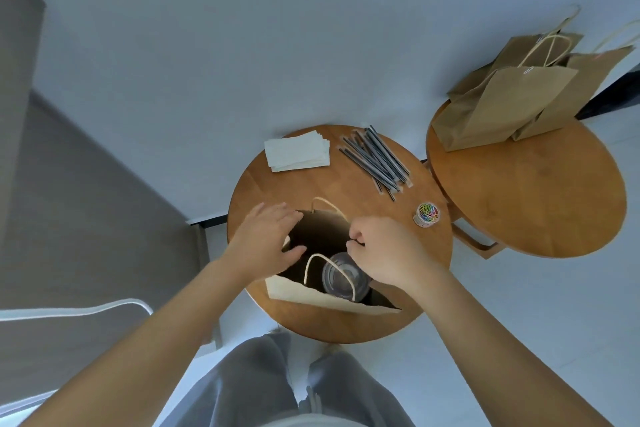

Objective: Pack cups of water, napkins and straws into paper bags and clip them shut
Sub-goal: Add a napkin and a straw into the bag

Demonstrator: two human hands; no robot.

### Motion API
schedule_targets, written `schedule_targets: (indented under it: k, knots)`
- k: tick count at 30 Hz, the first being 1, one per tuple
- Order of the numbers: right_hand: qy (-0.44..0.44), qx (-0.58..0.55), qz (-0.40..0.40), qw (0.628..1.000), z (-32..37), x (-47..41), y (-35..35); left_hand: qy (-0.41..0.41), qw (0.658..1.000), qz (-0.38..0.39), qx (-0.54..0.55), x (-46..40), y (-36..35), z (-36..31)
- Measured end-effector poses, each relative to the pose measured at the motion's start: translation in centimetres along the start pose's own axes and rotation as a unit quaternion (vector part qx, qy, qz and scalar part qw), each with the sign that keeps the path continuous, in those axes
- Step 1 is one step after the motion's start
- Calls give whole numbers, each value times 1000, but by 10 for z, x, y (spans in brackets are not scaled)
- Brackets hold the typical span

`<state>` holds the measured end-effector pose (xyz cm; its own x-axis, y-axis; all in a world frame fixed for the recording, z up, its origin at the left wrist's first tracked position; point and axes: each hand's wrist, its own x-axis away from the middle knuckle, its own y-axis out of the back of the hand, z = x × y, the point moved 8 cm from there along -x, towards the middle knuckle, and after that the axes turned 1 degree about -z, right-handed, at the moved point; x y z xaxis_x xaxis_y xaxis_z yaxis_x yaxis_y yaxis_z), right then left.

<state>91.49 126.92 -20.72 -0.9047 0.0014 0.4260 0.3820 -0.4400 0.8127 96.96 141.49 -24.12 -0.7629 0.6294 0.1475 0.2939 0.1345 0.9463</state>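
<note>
An open paper bag (294, 291) stands on the near round wooden table (346, 191), its mouth facing up. Inside it a clear lidded cup (341, 276) shows behind the near twine handle. My left hand (268, 236) rests on the bag's left rim with fingers straight, thumb at the opening. My right hand (384, 250) has its fingers curled and pinches the bag's right rim. A stack of white napkins (297, 151) and a pile of dark wrapped straws (375, 159) lie at the table's far side. A small jar of coloured paper clips (428, 214) stands at the right.
A second round table (526, 198) at the right carries several paper bags (512, 104) with twine handles near its far edge. A white wall lies behind both tables. My grey-trousered legs are below the near table.
</note>
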Motion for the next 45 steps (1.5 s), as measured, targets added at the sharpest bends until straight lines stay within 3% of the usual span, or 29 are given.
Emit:
schedule_targets:
  k: [3, 7, 12, 19, 25, 33, 37, 45]
  knots:
    - [6, -6, -41, 999, -3, -5, 43, 105, 980, -84, 149, -9, 20, 23]
    - [-8, -78, -110, 991, -14, -43, 75, 183, 949, -128, 224, -36, 26, 54]
    - [-2, -86, -78, 993, -14, -128, 50, 237, 944, -99, 208, -86, 9, 107]
    - [-71, -122, -28, 990, -34, -236, -5, 273, 942, -16, 193, -166, -56, 186]
    - [-107, -176, -24, 978, -42, -300, -43, 349, 908, 25, 229, -238, -109, 240]
    - [-149, -186, -30, 971, -72, -332, -80, 286, 952, 57, 92, -281, -136, 262]
    - [-157, -194, -48, 967, -83, -332, -87, 265, 961, 2, 83, -280, -131, 264]
    - [-163, -202, -45, 965, -84, -340, -94, 232, 970, -30, 64, -282, -123, 252]
